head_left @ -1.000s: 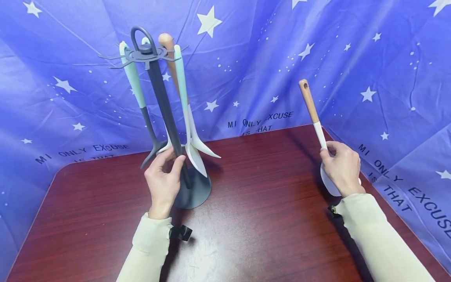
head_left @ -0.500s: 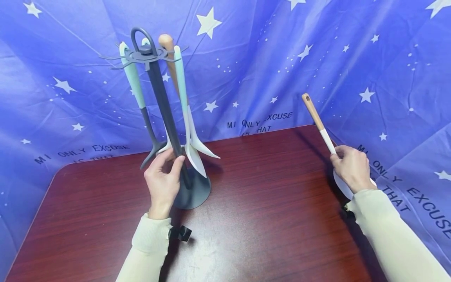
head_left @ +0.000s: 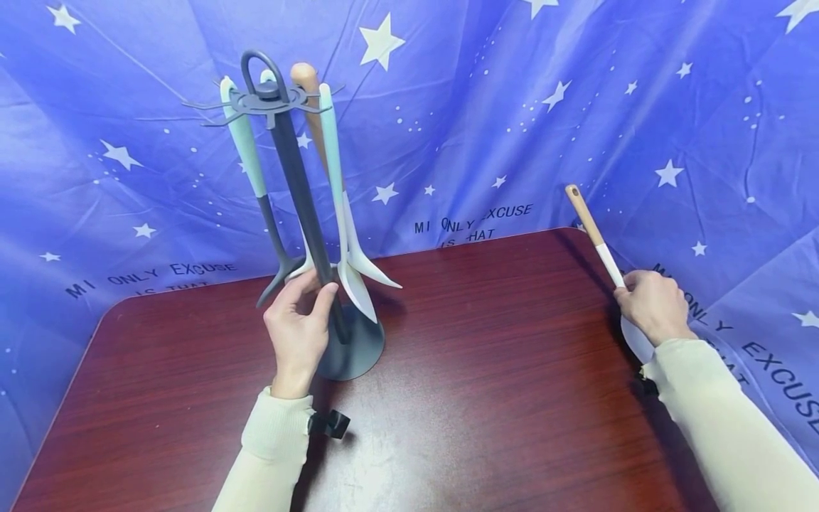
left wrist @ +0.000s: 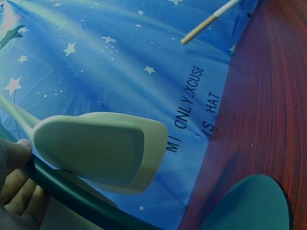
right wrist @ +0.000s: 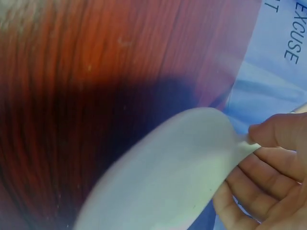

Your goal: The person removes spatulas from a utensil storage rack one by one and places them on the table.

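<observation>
My left hand (head_left: 297, 334) pinches the dark grey post (head_left: 297, 185) of a utensil rack low down, just above its round base (head_left: 355, 359). In the left wrist view, thumb and fingers sit around the post beside pale flat utensil heads (left wrist: 91, 148). My right hand (head_left: 659, 306) holds a white spoon (right wrist: 168, 167) with a wooden handle (head_left: 585, 217), gripping the neck close to its head. The handle points up and away, leaning left. In the right wrist view, the thumb lies over the neck with the fingers below. My right hand partly hides the head in the head view.
From the rack's hooked top ring (head_left: 265, 103) hang a mint-handled utensil with a dark head (head_left: 243, 149), a mint-handled white one (head_left: 329, 135) and a wooden-handled one (head_left: 303, 75). A star-patterned blue cloth (head_left: 461, 107) stands behind the reddish-brown table (head_left: 473, 355) and along its right edge.
My right hand has moved right with the spoon, to the table's right edge, and the handle's end has come lower. The left hand and the rack look unchanged.
</observation>
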`<state>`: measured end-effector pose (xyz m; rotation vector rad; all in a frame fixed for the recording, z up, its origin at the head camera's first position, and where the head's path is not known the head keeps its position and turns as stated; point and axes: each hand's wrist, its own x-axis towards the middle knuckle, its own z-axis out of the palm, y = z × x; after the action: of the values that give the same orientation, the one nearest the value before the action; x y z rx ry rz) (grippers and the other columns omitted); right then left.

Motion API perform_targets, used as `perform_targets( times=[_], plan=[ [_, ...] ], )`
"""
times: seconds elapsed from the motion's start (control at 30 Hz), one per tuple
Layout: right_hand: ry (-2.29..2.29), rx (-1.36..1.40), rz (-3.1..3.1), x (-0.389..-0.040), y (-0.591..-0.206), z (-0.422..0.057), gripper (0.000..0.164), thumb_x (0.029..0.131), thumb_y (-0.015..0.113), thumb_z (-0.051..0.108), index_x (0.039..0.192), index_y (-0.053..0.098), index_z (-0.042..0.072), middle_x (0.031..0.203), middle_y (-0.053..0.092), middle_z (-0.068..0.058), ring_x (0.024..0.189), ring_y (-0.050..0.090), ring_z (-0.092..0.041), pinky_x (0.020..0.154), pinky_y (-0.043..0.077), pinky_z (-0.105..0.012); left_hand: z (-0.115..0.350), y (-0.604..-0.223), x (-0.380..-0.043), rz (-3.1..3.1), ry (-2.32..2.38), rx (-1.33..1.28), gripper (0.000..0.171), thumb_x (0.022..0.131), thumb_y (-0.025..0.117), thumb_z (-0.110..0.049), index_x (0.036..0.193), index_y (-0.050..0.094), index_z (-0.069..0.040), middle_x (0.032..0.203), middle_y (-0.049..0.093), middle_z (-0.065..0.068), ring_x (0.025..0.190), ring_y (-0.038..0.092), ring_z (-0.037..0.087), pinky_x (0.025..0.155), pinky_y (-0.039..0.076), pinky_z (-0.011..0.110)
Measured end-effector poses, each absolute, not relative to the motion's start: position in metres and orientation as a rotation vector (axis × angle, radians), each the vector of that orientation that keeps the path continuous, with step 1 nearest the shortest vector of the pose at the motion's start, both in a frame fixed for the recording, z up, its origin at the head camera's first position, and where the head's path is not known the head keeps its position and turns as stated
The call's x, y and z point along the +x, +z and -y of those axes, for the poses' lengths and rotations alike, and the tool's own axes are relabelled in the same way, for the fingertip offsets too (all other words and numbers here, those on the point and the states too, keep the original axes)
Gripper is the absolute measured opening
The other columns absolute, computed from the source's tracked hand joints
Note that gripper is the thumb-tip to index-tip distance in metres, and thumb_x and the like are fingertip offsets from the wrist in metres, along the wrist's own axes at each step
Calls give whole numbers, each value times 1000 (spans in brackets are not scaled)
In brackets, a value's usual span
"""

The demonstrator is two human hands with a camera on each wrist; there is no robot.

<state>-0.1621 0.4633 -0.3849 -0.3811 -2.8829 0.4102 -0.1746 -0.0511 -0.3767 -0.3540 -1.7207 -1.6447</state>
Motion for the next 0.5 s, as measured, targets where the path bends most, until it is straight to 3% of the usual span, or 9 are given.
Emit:
perform_targets(
  times=[0.3,0.5],
  plan=[
    [387,-415,2999,-163,-386,-472,18,82,60,20,89,68,5,78,61,-27,68,56,-49,46,38,-48,52,-377,-175,1727,-1630,-353,26,78,73,7,103,72,0,85,71,14,75,66,13,71,57,25],
    [383,-449,3050,-162,-388,-481,21,80,62,23,89,67,4,77,61,-26,68,56,-48,44,39,-46,51,-376,-175,1721,-1620,-362,25,78,72,7,103,72,0,85,70,16,75,67,15,71,56,23]
  ],
)
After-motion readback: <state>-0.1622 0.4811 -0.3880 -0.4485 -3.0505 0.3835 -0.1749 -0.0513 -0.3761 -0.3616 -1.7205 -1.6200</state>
